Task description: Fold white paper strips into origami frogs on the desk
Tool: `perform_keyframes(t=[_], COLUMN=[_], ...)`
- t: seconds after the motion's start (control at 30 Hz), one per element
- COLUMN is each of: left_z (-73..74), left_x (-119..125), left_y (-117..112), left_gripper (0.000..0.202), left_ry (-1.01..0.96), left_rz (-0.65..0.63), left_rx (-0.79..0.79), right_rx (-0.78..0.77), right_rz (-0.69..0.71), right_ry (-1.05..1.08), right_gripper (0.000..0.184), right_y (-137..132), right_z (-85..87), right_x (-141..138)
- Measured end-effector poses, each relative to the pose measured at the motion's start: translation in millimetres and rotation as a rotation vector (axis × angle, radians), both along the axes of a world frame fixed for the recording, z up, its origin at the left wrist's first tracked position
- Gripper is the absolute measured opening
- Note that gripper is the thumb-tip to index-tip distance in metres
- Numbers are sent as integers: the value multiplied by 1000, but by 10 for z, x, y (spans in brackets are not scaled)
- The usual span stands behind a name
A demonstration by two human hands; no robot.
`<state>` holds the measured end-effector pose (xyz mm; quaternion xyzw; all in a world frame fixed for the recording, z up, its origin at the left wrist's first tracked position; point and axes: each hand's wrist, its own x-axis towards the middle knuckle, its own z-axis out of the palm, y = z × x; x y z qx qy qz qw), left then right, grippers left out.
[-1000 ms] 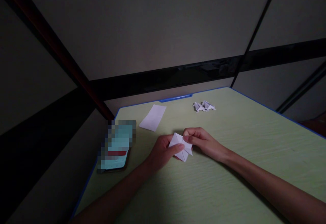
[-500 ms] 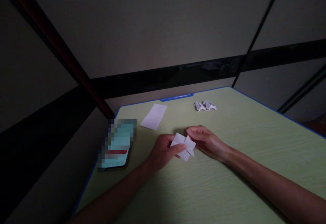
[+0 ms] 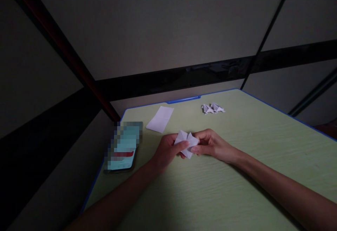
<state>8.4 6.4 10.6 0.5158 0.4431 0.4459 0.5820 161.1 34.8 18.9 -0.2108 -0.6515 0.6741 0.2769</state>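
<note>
A dim room with grey wall panels and dark beams backs a pale green desk [image 3: 237, 189] edged in blue. Just above its middle, the left hand [image 3: 168, 150] and the right hand [image 3: 210, 144] both pinch a small white folded paper piece [image 3: 186, 142], thumbs on top, fingers closed on its opposite sides. The piece spreads side to side, its pointed tip aimed down toward the person. Beyond lie a flat white paper sheet [image 3: 160, 119], two small folded white paper figures [image 3: 212, 108] and a blurred turquoise phone [image 3: 123, 147].
</note>
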Motion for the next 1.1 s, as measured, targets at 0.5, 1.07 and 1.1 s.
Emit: perform_keyframes(t=[0.5,1.07,1.1], left_z=[-57,62,54], left_x=[11,66,64], left_y=[22,-41,-37], left_gripper=[21,17,18], left_ry=[-36,137,146], left_rz=[107,214,232], left_rx=[16,46,58], right_rx=[-22,216,215], right_rz=[-272,-330,-330], right_ry=[-13,67,70], right_gripper=[31,18,18], right_y=[37,26,24], right_z=[-89,-47,-50], right_x=[-39,-8,-9])
